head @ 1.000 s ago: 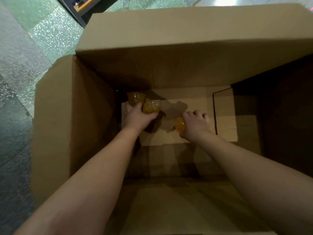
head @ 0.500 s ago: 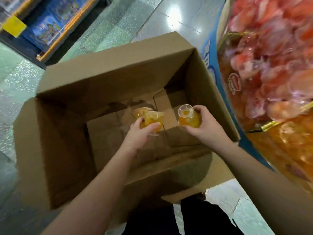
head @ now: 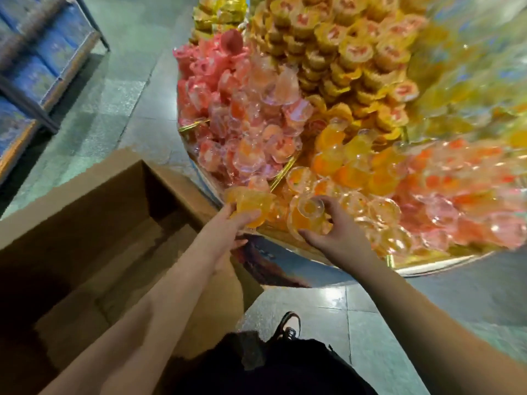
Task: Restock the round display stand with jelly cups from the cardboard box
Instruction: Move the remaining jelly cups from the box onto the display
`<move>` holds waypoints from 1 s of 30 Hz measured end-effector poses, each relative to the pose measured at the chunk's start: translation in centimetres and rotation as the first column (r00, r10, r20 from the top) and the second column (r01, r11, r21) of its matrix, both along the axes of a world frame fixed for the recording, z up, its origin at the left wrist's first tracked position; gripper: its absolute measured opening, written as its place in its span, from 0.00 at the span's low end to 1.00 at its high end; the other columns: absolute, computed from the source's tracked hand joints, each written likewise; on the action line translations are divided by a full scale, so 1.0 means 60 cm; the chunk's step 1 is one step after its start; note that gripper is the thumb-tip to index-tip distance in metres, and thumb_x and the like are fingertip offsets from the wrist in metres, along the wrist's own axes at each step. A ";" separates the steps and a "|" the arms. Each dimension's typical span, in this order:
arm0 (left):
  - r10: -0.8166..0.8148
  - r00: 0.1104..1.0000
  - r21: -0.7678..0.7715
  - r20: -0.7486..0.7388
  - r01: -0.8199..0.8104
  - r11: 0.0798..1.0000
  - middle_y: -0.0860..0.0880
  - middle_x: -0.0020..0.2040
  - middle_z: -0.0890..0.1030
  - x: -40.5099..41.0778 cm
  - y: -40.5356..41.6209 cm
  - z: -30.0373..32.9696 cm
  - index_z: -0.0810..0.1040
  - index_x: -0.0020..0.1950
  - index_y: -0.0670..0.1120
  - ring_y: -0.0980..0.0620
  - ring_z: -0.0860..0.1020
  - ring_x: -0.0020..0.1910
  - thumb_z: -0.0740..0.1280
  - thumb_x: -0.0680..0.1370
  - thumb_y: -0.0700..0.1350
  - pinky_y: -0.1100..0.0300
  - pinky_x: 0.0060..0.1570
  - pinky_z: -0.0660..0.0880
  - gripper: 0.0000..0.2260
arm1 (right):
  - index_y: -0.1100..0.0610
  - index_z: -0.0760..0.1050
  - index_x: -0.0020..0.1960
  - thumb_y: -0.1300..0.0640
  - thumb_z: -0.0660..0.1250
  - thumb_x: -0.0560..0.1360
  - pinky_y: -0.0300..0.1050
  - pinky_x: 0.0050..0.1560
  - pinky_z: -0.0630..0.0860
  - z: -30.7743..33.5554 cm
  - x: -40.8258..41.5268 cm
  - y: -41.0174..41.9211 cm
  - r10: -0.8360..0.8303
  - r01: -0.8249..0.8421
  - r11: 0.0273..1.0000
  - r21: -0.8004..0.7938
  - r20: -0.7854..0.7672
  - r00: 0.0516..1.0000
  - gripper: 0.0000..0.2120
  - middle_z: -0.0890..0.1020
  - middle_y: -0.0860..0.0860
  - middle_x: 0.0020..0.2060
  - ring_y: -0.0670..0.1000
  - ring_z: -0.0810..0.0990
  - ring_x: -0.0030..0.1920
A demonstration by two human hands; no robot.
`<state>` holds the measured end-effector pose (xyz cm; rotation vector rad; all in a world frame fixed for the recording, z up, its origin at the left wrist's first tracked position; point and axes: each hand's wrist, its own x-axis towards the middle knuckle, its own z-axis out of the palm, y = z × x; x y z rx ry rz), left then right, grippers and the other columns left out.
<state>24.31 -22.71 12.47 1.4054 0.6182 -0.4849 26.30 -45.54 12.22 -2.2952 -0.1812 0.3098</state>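
My left hand (head: 228, 226) holds two orange jelly cups (head: 251, 203) at the near rim of the round display stand (head: 285, 260). My right hand (head: 333, 232) grips one orange jelly cup (head: 309, 215), base up, over the orange section of the stand, among several other orange cups (head: 350, 172). The open cardboard box (head: 94, 223) stands on the floor at lower left, below my left forearm; the bottom I can see is bare, though its near left part lies in shadow.
The stand is heaped with pink cups (head: 242, 132), yellow cups (head: 342, 52) and red-orange cups (head: 456, 195), split by gold dividers (head: 282, 172). A shelf with blue packs (head: 37, 58) stands at far left. Grey tiled floor (head: 131, 89) lies between. My shoe (head: 288, 326) is below the stand.
Both hands rose out of the box with the orange cups and swung right to the stand's rim. My view turned from the box interior to the display.
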 end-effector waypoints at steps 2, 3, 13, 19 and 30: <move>-0.060 0.998 0.010 0.006 0.060 0.998 0.52 0.61 0.79 0.017 -0.049 0.015 0.74 0.62 0.59 0.48 0.76 0.61 0.73 0.73 0.54 0.53 0.56 0.75 0.19 | 0.50 0.68 0.69 0.50 0.77 0.70 0.33 0.53 0.64 0.001 -0.006 -0.061 -0.077 0.077 0.997 -0.014 0.017 0.997 0.31 0.73 0.41 0.57 0.41 0.70 0.58; -0.078 0.997 0.009 0.008 0.078 0.997 0.52 0.60 0.80 0.023 -0.072 0.023 0.74 0.58 0.59 0.48 0.76 0.59 0.72 0.76 0.52 0.52 0.57 0.74 0.13 | 0.51 0.69 0.70 0.49 0.77 0.70 0.34 0.54 0.64 -0.001 -0.009 -0.090 -0.116 0.117 0.993 -0.017 0.030 0.993 0.32 0.74 0.43 0.59 0.44 0.71 0.59; -0.160 0.987 -0.036 -0.007 0.159 0.987 0.50 0.59 0.79 0.058 -0.204 0.057 0.77 0.61 0.54 0.50 0.75 0.46 0.71 0.76 0.51 0.50 0.55 0.74 0.14 | 0.54 0.68 0.71 0.46 0.77 0.70 0.49 0.56 0.75 -0.061 0.031 -0.267 -0.464 0.464 0.886 0.009 0.039 0.885 0.34 0.78 0.54 0.62 0.55 0.76 0.61; -0.229 0.973 -0.036 -0.035 0.228 0.973 0.48 0.58 0.78 0.058 -0.215 0.059 0.76 0.57 0.54 0.47 0.75 0.51 0.71 0.74 0.53 0.49 0.59 0.75 0.13 | 0.52 0.66 0.72 0.45 0.76 0.71 0.51 0.57 0.76 -0.087 0.059 -0.263 -0.486 0.486 0.874 -0.025 -0.003 0.874 0.35 0.78 0.52 0.65 0.55 0.78 0.62; -0.242 0.966 -0.067 -0.091 0.236 0.969 0.43 0.62 0.76 0.066 -0.208 0.054 0.75 0.62 0.53 0.45 0.72 0.50 0.74 0.69 0.55 0.54 0.47 0.76 0.23 | 0.53 0.62 0.75 0.47 0.76 0.72 0.49 0.58 0.76 -0.100 0.070 -0.251 -0.496 0.493 0.868 -0.068 -0.052 0.867 0.38 0.74 0.51 0.70 0.55 0.75 0.67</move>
